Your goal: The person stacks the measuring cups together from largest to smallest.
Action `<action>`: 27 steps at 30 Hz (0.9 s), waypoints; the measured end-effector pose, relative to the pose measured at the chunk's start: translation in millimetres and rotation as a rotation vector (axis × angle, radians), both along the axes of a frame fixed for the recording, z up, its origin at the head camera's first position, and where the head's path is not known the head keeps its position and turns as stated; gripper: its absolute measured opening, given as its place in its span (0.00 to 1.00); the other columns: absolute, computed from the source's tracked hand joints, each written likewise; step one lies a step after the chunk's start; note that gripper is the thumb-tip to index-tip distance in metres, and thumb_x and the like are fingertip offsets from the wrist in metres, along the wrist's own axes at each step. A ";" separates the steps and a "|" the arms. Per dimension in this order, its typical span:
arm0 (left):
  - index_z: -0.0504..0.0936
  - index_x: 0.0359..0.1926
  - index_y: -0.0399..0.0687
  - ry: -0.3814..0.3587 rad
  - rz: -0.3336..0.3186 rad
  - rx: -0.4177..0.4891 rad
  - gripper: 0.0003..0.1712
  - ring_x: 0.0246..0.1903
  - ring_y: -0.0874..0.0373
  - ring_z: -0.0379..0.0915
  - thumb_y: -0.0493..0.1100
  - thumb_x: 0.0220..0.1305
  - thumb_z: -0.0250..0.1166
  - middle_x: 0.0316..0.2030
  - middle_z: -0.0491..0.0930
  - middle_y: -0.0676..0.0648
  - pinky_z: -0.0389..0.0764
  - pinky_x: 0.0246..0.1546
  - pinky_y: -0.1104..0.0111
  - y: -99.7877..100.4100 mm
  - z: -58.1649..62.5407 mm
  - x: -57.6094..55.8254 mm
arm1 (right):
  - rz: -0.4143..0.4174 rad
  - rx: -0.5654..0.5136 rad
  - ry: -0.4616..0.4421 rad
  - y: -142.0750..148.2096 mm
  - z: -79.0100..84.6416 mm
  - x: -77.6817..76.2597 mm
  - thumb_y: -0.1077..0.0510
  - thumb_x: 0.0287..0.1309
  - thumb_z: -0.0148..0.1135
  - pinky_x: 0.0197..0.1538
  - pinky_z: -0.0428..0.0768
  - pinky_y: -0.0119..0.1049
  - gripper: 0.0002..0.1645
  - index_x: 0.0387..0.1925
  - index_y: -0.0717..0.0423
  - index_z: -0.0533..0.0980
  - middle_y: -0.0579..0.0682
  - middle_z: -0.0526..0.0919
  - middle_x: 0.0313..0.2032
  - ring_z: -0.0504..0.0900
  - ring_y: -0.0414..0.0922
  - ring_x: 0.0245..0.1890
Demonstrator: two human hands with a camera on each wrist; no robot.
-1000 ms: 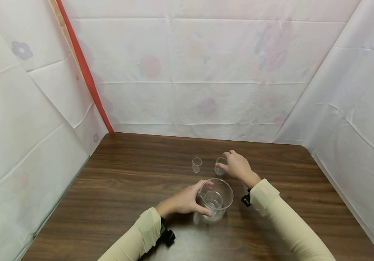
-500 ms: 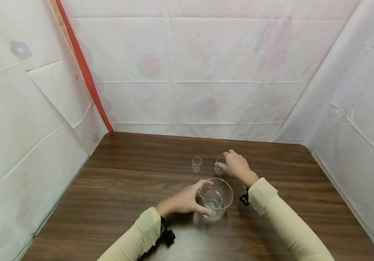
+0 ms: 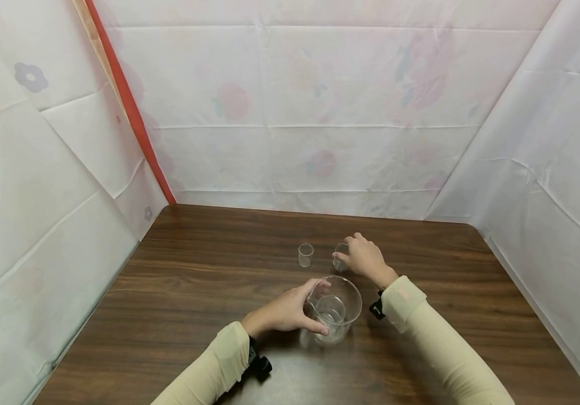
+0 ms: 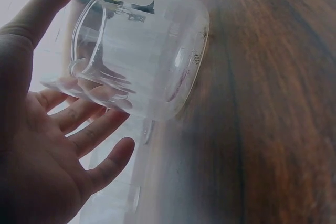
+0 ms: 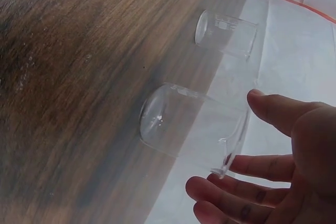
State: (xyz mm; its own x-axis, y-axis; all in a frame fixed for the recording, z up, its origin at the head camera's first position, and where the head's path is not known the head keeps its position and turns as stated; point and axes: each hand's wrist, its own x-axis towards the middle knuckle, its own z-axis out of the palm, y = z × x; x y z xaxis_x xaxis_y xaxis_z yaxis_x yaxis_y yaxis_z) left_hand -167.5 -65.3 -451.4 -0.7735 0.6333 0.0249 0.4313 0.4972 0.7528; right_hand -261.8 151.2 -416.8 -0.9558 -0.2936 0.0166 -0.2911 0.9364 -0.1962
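Note:
In the head view my left hand [image 3: 286, 310] holds a large clear glass beaker [image 3: 353, 305] from its left side, thumb on the near wall and fingers behind. Inside it stands a smaller glass beaker [image 3: 331, 307], also visible through the wall in the left wrist view. My right hand [image 3: 367, 261] pinches a small glass beaker [image 5: 184, 124] near its rim, thumb on one side and fingers on the other. This beaker stands upright, its base at the wooden surface. To its left is another, smaller glass beaker [image 3: 305, 256], untouched.
A dark wooden table [image 3: 198, 292] carries all the glassware. White patterned sheets [image 3: 290, 112] enclose its back and sides, and a red strip [image 3: 133, 107] runs down the back left corner. Both wrists wear black camera mounts.
The right wrist and forearm have shifted slightly left, while the right fingers stay at the small beaker. The left hand and all the beakers stay in place.

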 end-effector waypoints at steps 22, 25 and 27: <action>0.58 0.71 0.55 -0.010 -0.011 0.023 0.53 0.64 0.59 0.68 0.59 0.48 0.76 0.64 0.73 0.54 0.68 0.66 0.58 -0.2 1.2 2.1 | 0.013 -0.039 -0.023 -0.1 1.0 -0.2 0.47 0.57 0.68 0.50 0.79 0.54 0.32 0.55 0.67 0.76 0.65 0.79 0.50 0.81 0.61 0.46; 0.58 0.71 0.55 -0.010 -0.015 0.031 0.53 0.65 0.59 0.68 0.59 0.49 0.75 0.64 0.73 0.54 0.68 0.66 0.58 -0.4 0.9 2.5 | 0.008 -0.043 -0.027 -0.1 0.6 0.5 0.48 0.57 0.68 0.50 0.80 0.54 0.32 0.55 0.66 0.76 0.65 0.78 0.51 0.81 0.61 0.46; 0.57 0.72 0.55 -0.016 -0.019 0.043 0.53 0.65 0.59 0.67 0.58 0.49 0.75 0.65 0.72 0.53 0.67 0.66 0.58 -0.5 0.7 2.7 | 0.008 -0.043 -0.027 -0.2 0.2 0.9 0.48 0.57 0.68 0.49 0.80 0.54 0.31 0.55 0.66 0.76 0.65 0.78 0.51 0.81 0.61 0.46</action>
State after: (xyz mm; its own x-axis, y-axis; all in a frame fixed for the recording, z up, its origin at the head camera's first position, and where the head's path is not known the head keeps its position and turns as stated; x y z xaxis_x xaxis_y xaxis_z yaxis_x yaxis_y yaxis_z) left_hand -164.8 -65.7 -450.7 -0.7616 0.6468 0.0400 0.4285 0.4563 0.7799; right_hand -260.9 151.0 -416.6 -0.9535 -0.3013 0.0034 -0.2930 0.9244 -0.2443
